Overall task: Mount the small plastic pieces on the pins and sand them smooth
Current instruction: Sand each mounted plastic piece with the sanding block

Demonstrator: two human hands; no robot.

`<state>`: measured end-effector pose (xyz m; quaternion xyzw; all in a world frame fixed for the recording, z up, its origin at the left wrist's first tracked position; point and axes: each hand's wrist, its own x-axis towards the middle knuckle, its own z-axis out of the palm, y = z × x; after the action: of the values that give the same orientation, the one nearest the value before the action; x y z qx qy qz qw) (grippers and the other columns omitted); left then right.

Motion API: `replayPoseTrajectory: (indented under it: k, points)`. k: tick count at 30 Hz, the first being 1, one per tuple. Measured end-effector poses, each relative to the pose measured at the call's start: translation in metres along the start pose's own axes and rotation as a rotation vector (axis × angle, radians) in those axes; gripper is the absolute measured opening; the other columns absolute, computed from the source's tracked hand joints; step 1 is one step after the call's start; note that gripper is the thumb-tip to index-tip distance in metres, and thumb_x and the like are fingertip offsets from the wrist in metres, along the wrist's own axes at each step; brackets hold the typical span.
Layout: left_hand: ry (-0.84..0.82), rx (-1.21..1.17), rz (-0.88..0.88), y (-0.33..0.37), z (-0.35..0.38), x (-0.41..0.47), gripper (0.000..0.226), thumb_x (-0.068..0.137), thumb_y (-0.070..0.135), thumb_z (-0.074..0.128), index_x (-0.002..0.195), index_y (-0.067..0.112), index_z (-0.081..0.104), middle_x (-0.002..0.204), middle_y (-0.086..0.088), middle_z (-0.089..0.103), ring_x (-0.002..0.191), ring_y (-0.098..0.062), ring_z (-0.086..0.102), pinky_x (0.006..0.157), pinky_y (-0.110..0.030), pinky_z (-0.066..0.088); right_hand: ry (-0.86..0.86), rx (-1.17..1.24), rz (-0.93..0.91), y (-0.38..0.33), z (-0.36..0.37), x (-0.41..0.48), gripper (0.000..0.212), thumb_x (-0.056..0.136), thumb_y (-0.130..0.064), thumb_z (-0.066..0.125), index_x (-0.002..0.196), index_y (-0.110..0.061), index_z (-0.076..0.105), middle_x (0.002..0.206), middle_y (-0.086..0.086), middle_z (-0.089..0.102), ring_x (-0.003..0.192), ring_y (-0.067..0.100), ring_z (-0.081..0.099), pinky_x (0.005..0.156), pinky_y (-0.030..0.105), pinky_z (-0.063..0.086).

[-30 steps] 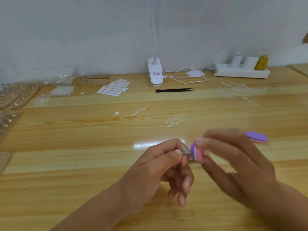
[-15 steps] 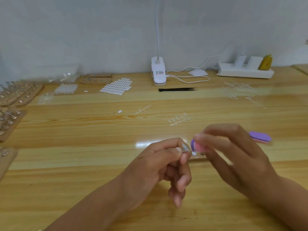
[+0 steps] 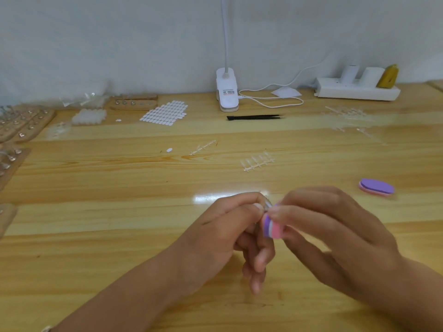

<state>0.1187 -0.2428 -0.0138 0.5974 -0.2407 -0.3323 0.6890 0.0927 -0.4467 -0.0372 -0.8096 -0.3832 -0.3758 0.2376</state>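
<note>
Head: two sanding blocks, two hands

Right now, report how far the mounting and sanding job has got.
Done: the wooden boards at far left appear to carry pieces on their pins; whether those are sanded is unclear. In hand: the left hand pinches one small piece while the right hand holds the pink-purple sanding block up to it. Left: a strip of clear pieces lies unseparated mid-table, with more strips far right.
</note>
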Motion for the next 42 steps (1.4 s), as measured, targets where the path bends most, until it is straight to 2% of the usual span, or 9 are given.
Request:
replayPoseTrajectory:
  k: [6, 10, 14, 19, 23, 27, 31, 36, 42]
  points:
    - [0.137, 0.112, 0.025, -0.001, 0.002, 0.001, 0.024, 0.092, 0.023, 0.034, 0.074, 0.016, 0.048, 0.051, -0.005, 0.052, 0.038, -0.023, 0.053, 0.045, -0.027, 0.037, 0.021, -0.023, 0.104, 0.012, -0.002, 0.003, 0.027, 0.095, -0.003, 0.063, 0.121, -0.012, 0.065, 0.109, 0.009, 0.063, 0.1, 0.018, 0.062, 0.089, 0.026, 0.049]
    - [0.121, 0.108, 0.03, -0.002, 0.005, 0.0, 0.026, 0.094, 0.023, 0.035, 0.076, 0.01, 0.048, 0.049, -0.003, 0.049, 0.036, -0.021, 0.052, 0.045, -0.027, 0.038, -0.028, 0.013, 0.015, 0.005, 0.004, 0.0, 0.03, 0.093, 0.002, 0.065, 0.121, -0.009, 0.06, 0.112, 0.006, 0.061, 0.098, 0.02, 0.062, 0.085, 0.028, 0.051]
    - [0.152, 0.106, 0.03, 0.0, 0.002, 0.0, 0.025, 0.092, 0.024, 0.035, 0.072, 0.017, 0.049, 0.05, -0.004, 0.047, 0.036, -0.022, 0.051, 0.045, -0.027, 0.036, 0.021, -0.024, 0.12, 0.014, 0.001, 0.002, 0.022, 0.096, -0.005, 0.062, 0.118, -0.01, 0.064, 0.108, 0.008, 0.062, 0.099, 0.019, 0.062, 0.088, 0.029, 0.05]
    - [0.101, 0.1, 0.037, 0.0, 0.004, -0.001, 0.026, 0.094, 0.022, 0.036, 0.074, 0.012, 0.049, 0.049, -0.003, 0.046, 0.034, -0.02, 0.05, 0.045, -0.029, 0.037, -0.003, -0.006, 0.02, 0.003, 0.004, 0.002, 0.03, 0.094, 0.001, 0.063, 0.122, -0.008, 0.06, 0.114, 0.004, 0.058, 0.103, 0.018, 0.06, 0.094, 0.024, 0.047]
    - [0.028, -0.007, 0.045, 0.003, 0.002, -0.002, 0.024, 0.095, 0.022, 0.036, 0.075, 0.015, 0.047, 0.051, -0.004, 0.046, 0.034, -0.019, 0.05, 0.043, -0.021, 0.038, 0.079, -0.031, 0.117, 0.012, -0.004, 0.006, 0.026, 0.095, -0.006, 0.061, 0.119, -0.017, 0.062, 0.111, 0.0, 0.061, 0.104, 0.015, 0.061, 0.095, 0.022, 0.045]
    - [-0.033, -0.033, 0.04, 0.0, 0.002, 0.0, 0.026, 0.098, 0.021, 0.035, 0.079, 0.009, 0.047, 0.053, -0.003, 0.048, 0.038, -0.018, 0.053, 0.046, -0.026, 0.04, 0.081, -0.005, -0.015, -0.003, 0.0, 0.004, 0.029, 0.097, -0.006, 0.062, 0.125, -0.009, 0.057, 0.119, 0.0, 0.058, 0.113, 0.012, 0.059, 0.101, 0.021, 0.042]
    - [-0.023, -0.034, 0.061, 0.0, -0.001, 0.001, 0.025, 0.097, 0.022, 0.036, 0.076, 0.018, 0.048, 0.053, -0.004, 0.048, 0.038, -0.019, 0.053, 0.045, -0.022, 0.04, 0.072, -0.045, 0.075, 0.013, -0.004, 0.005, 0.026, 0.096, -0.005, 0.061, 0.122, -0.01, 0.058, 0.115, 0.001, 0.058, 0.108, 0.015, 0.059, 0.1, 0.021, 0.042]
    - [-0.04, -0.012, 0.07, -0.001, 0.001, 0.0, 0.026, 0.099, 0.02, 0.034, 0.078, 0.01, 0.046, 0.053, -0.001, 0.05, 0.039, -0.018, 0.054, 0.046, -0.023, 0.041, 0.074, -0.02, -0.034, -0.002, -0.002, 0.003, 0.03, 0.094, -0.004, 0.062, 0.123, -0.007, 0.056, 0.12, 0.002, 0.058, 0.113, 0.014, 0.058, 0.102, 0.021, 0.043]
    - [-0.01, 0.045, 0.085, 0.0, 0.001, -0.002, 0.026, 0.098, 0.021, 0.035, 0.077, 0.014, 0.047, 0.054, -0.003, 0.05, 0.039, -0.019, 0.053, 0.045, -0.024, 0.04, 0.104, -0.039, 0.064, 0.008, -0.006, 0.003, 0.026, 0.096, -0.007, 0.062, 0.122, -0.01, 0.056, 0.116, 0.001, 0.057, 0.11, 0.013, 0.059, 0.1, 0.019, 0.042]
